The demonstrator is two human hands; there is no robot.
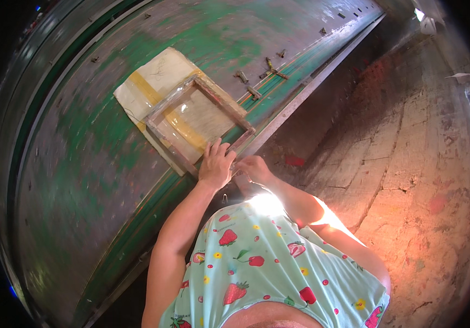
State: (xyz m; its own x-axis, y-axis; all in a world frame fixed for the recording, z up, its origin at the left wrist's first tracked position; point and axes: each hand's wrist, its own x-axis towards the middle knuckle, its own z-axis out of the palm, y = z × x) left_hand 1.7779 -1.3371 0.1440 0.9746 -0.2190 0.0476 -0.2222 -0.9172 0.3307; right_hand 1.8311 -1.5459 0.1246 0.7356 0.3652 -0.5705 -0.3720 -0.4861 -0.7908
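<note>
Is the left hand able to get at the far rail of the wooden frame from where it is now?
Probably yes. The left hand already rests on the near rail of the wooden frame, and nothing stands between it and the far rail; only the flat cloth lies under the frame.

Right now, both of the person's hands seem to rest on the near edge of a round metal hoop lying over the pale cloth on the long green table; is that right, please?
Not quite: it is a rectangular wooden frame, not a round metal hoop. The head view shows the left hand and right hand at its near edge, with the frame lying over the pale cloth on the long green table.
</note>
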